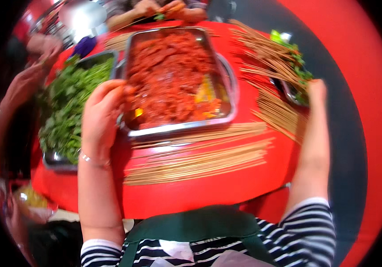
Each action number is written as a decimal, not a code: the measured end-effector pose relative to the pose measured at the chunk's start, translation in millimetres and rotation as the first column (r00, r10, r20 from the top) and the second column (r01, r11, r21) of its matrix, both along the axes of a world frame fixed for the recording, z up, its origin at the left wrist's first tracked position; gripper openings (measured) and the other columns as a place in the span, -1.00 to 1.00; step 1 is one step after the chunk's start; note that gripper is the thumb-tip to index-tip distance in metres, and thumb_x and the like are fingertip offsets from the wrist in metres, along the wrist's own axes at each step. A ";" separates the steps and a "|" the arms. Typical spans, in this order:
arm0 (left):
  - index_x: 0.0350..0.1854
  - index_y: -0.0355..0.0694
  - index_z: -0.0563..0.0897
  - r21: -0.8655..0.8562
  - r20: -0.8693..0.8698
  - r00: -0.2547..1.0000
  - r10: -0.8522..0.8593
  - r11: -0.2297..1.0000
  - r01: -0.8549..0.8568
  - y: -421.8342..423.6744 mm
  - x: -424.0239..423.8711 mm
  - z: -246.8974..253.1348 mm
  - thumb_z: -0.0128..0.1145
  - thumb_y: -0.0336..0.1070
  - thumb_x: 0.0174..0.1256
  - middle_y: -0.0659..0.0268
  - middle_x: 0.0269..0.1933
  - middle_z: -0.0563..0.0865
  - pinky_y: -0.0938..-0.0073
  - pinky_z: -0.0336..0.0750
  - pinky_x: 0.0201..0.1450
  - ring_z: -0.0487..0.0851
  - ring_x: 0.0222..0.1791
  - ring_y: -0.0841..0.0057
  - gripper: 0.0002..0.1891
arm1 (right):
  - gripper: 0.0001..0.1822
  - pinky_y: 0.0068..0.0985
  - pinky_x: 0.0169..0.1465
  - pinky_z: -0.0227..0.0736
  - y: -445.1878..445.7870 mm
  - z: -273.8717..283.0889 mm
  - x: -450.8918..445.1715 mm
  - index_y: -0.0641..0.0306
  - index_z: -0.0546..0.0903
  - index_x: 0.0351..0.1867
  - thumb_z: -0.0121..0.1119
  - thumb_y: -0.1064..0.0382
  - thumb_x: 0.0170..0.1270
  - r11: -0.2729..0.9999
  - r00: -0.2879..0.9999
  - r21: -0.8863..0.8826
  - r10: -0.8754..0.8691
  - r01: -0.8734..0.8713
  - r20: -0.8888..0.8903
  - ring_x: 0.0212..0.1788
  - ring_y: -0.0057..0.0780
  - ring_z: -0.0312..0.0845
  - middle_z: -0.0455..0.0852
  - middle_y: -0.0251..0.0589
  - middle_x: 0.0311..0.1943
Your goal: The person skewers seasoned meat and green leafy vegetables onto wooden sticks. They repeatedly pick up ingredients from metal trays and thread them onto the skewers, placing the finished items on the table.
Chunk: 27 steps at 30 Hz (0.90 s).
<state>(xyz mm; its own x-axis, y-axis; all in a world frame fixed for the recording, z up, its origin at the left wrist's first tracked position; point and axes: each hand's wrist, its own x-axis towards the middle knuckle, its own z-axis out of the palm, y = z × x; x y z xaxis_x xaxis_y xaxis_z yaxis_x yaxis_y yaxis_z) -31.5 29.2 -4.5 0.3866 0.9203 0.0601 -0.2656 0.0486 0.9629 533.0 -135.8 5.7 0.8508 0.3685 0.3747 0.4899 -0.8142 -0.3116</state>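
A deep metal tray (177,128) of red-coated meat pieces stands in the middle of the red table. My left hand (106,100) is at its left rim, fingers bent over the meat's edge; whether they hold a piece is unclear. At the far right, my right hand (317,87) is blurred beside a metal tray (289,93) of filled skewers (271,56) with green leaves, and what its fingers grip cannot be made out. Bare wooden skewers (197,163) lie in rows before me. More bare skewers (277,113) lie left of my right forearm.
A metal tray (61,167) heaped with cilantro (67,103) stands left of the meat. Across the table, a person's hands (159,8) hold a skewer with something red and green. Other people's arms (24,83) reach in at the left. More skewers (119,41) lie behind the meat.
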 end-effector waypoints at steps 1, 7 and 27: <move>-0.09 -0.36 0.51 0.011 0.010 1.000 -0.015 1.000 0.015 0.9 2.2 -1.0 -0.01 -0.41 0.35 0.22 -0.23 0.66 0.63 0.47 -0.20 0.61 -0.29 0.57 -0.82 | -0.70 -0.34 -0.24 0.47 5.1 12.0 -20.5 0.35 0.62 -0.17 0.12 0.18 0.14 0.994 0.977 0.052 0.085 -0.097 0.196 -0.38 -0.20 0.62 0.71 -0.06 -0.39; -0.13 -0.36 0.54 -0.015 0.072 0.997 0.040 0.999 -0.039 -10.8 1.1 6.1 0.03 -0.39 0.32 0.26 -0.27 0.67 0.73 0.38 -0.37 0.51 -0.42 0.70 -0.83 | -0.70 -0.49 -0.13 0.45 101.3 41.9 -250.7 0.30 0.63 -0.13 0.19 0.18 0.16 0.434 0.295 0.292 0.860 -0.852 -0.417 -0.24 -0.42 0.60 0.70 -0.15 -0.34; -0.12 -0.31 0.55 0.062 -0.017 1.000 -0.009 0.998 0.010 -10.7 2.6 5.8 0.04 -0.38 0.32 0.28 -0.19 0.66 0.68 0.50 -0.27 0.56 -0.32 0.68 -0.84 | -0.84 -0.66 -0.32 0.32 143.0 37.4 -302.0 0.24 0.59 -0.29 0.15 0.28 0.08 0.403 0.046 0.470 0.795 -0.785 -0.605 -0.42 -0.68 0.43 0.62 -0.40 -0.42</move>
